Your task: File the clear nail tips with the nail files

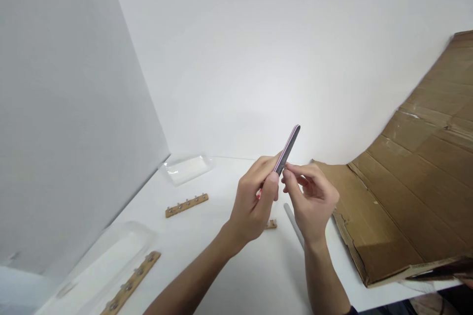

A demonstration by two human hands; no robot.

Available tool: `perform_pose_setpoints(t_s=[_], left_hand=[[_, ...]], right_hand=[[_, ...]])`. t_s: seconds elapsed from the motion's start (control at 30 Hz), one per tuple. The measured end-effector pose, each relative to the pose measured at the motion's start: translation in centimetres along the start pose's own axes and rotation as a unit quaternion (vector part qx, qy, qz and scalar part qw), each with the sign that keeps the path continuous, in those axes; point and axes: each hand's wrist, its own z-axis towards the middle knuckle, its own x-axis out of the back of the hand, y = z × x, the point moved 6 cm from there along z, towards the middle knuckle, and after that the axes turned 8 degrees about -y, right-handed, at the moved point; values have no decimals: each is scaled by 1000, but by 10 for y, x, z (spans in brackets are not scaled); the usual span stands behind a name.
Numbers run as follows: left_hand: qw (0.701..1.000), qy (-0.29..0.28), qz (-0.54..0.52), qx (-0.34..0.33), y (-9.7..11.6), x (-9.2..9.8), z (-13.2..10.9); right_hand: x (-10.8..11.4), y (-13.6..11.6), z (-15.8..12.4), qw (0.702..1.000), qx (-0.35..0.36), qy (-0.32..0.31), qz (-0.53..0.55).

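Note:
In the middle of the head view my left hand (pixel 254 197) is closed around a nail file (pixel 290 147), dark grey with a pink and white layered edge. Its rounded end points up and away, tilted to the right. My right hand (pixel 312 194) is closed in a pinch, thumb and forefinger touching the file's dark face. Whatever sits between those fingertips is too small to make out. A bit of red shows by my left palm. Below the hands lie a long grey strip (pixel 293 224), partly covered by my right wrist, and a partly hidden wooden strip (pixel 271 224).
Wooden strips with several metal studs lie on the white table, one farther back (pixel 187 206) and another at the front left (pixel 131 283). Clear plastic packaging (pixel 186 170) rests near the back wall. A large cardboard sheet (pixel 388 216) rises on the right.

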Motion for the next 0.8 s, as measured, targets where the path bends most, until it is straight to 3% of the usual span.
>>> perform_pose_setpoints(t_s=[0.33,0.6,0.8], left_hand=[[995,-13,84,-50,4,-5,1],[982,-43,174,-55,4,-4,1],[926,-48,373,-36,-1,-6,-2]], right_hand=[[2,-2,3,998,-14,-23,51],[9,0,4,998,-29,-47,15],[8,1,3,996,-73,-46,-32]])
